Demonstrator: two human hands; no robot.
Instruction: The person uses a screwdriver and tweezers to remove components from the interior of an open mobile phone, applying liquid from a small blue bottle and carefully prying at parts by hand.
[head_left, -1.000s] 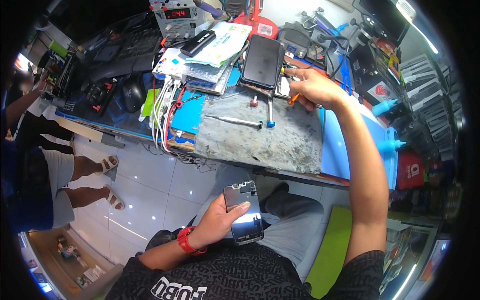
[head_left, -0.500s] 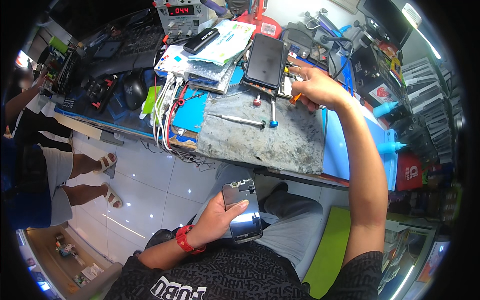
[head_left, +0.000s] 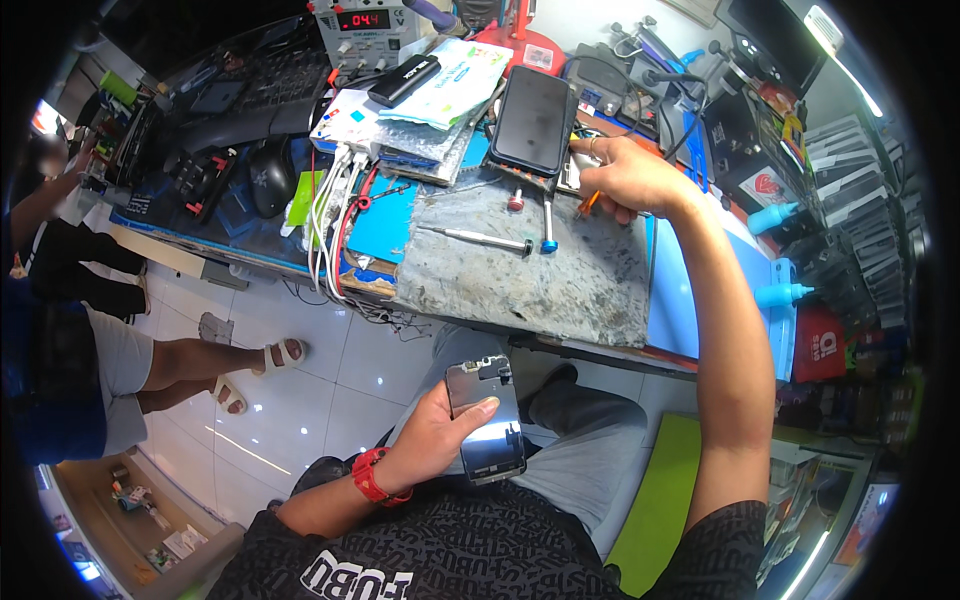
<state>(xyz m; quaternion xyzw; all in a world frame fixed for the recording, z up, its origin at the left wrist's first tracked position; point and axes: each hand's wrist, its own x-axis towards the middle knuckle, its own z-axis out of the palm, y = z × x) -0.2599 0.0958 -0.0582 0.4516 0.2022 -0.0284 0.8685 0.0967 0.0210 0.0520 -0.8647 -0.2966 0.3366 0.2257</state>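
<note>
My left hand (head_left: 432, 437), with a red band at the wrist, holds a phone screen panel (head_left: 487, 420) face down over my lap, its metal back shiny. My right hand (head_left: 630, 175) reaches over the grey work mat (head_left: 560, 270) and closes on a small orange-handled tool (head_left: 588, 203) next to a black phone (head_left: 532, 120) lying face up at the mat's far edge. Beside the hand lie a blue-tipped screwdriver (head_left: 548, 222), a silver screwdriver (head_left: 478, 238) and a small red-capped one (head_left: 516, 200).
The bench holds a power supply with a red display (head_left: 362, 22), papers (head_left: 450, 70), white cables (head_left: 325, 215), a black mouse (head_left: 270, 175) and blue bottles (head_left: 785, 293) at the right. Another person's legs in white sandals (head_left: 250, 375) stand on the tiled floor at the left.
The view has drifted slightly, and my right hand has stayed by the black phone with small finger movements. My left hand keeps the screen panel over my lap.
</note>
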